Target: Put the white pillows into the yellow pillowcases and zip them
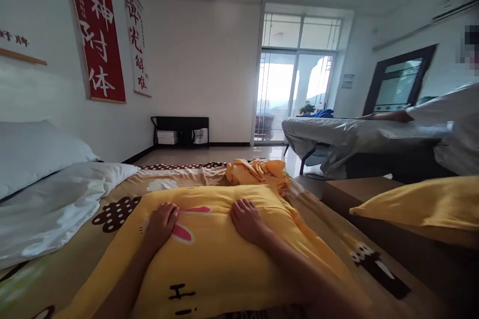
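Beyond the yellow pillow (213, 261), where left hand (163, 219) and right hand (249, 220) rest with fingers (245, 205) unclenched, crumpled cloth (258, 172) overlies the bedsheet (209, 175).

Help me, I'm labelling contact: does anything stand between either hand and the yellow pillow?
Nothing visible does: the left hand and right hand both rest directly on the yellow pillow. The bunched orange cloth lies beyond its far edge, away from both hands.

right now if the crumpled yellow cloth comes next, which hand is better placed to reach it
Probably the right hand: it rests on the yellow pillow just short of the crumpled cloth. The left hand rests farther off, beside the pink print.
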Demonstrator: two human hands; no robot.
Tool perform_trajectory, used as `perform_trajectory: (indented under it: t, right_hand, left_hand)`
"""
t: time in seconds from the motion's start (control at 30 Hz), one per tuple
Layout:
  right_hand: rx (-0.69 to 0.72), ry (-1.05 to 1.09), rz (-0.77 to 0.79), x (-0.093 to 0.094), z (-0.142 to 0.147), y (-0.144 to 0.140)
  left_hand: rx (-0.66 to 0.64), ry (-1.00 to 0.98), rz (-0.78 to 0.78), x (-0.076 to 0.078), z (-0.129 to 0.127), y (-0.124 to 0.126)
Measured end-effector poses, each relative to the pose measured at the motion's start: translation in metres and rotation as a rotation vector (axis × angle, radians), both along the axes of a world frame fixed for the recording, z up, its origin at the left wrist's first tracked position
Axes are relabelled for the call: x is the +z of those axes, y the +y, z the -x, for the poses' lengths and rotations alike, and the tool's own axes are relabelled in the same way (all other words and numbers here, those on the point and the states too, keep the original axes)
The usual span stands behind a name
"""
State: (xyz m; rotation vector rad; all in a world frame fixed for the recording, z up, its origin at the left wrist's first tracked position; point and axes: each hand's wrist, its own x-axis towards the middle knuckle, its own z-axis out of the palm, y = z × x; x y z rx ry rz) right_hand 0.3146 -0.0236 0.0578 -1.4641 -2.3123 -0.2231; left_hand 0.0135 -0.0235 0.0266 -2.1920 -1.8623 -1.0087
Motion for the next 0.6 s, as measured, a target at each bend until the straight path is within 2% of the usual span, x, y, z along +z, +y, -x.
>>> perform_trajectory:
  t: [0.07, 0.17, 0.27, 0.37, 0.47, 0.53, 0.6]
  right_hand:
    - [-0.079, -0.005, -0.001, 0.000, -0.022, -0.001]
    - [-0.157, 0.007, 0.038, 0.003, -0.060, -0.006]
    - [-0.159, 0.024, 0.057, -0.002, -0.072, -0.021]
    - [-0.199, 0.057, 0.050, -0.004, -0.065, -0.036]
    - [-0.277, 0.110, 0.010, 0.015, -0.057, -0.040]
    - [-0.322, 0.168, -0.066, 0.045, -0.052, -0.035]
    - [-0.347, 0.240, -0.185, 0.087, -0.048, -0.028]
  left_hand:
    - [0.100, 0.064, -0.043, -0.004, 0.015, -0.008]
    - [0.203, 0.103, 0.001, 0.002, 0.043, -0.023]
    - [0.119, 0.102, 0.102, 0.008, 0.054, -0.038]
    - [0.076, 0.084, 0.170, 0.021, 0.052, -0.049]
    - [0.152, 0.055, 0.157, 0.053, 0.051, -0.055]
    - [0.272, 0.028, 0.045, 0.088, 0.054, -0.055]
    - [0.398, 0.011, -0.102, 0.133, 0.060, -0.053]
